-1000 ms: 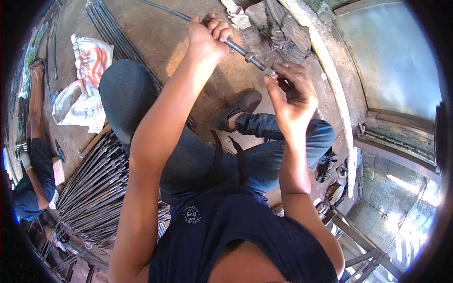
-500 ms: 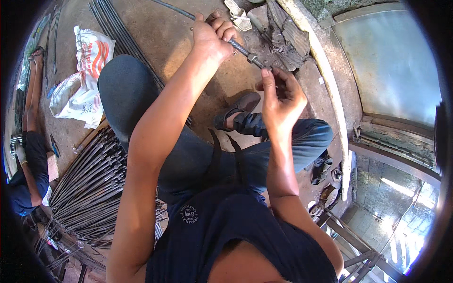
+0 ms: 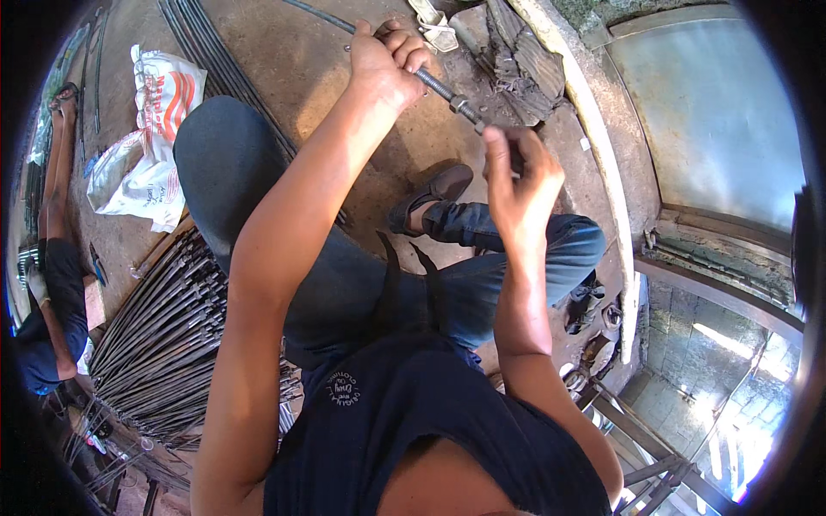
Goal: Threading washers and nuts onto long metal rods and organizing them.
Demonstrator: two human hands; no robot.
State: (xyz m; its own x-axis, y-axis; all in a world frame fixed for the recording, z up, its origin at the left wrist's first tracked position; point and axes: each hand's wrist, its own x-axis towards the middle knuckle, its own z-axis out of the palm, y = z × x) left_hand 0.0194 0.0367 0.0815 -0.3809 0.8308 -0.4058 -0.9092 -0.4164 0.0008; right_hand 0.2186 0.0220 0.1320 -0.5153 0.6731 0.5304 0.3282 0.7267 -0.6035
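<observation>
My left hand (image 3: 391, 64) is closed around a long dark metal rod (image 3: 323, 15), which slants from the upper left down toward my right hand. Past my fist the rod shows a threaded end, with one hex nut (image 3: 459, 103) partway along it. A second nut (image 3: 480, 126) sits at the tip, partly hidden by my right thumb. My right hand (image 3: 523, 172) pinches at this tip nut, its thumb against it and its fingers curled behind.
A large bundle of threaded rods (image 3: 159, 344) lies at my left. More long rods (image 3: 215, 52) and a white printed sack (image 3: 155, 138) lie farther up. Dark crumpled cloth (image 3: 520, 69) and a pale pole (image 3: 594, 146) are on the right. Another person (image 3: 60, 284) sits at far left.
My right hand has turned slightly and shifted a little right and down at the rod's tip, its fingers more curled. My left hand keeps its grip on the rod.
</observation>
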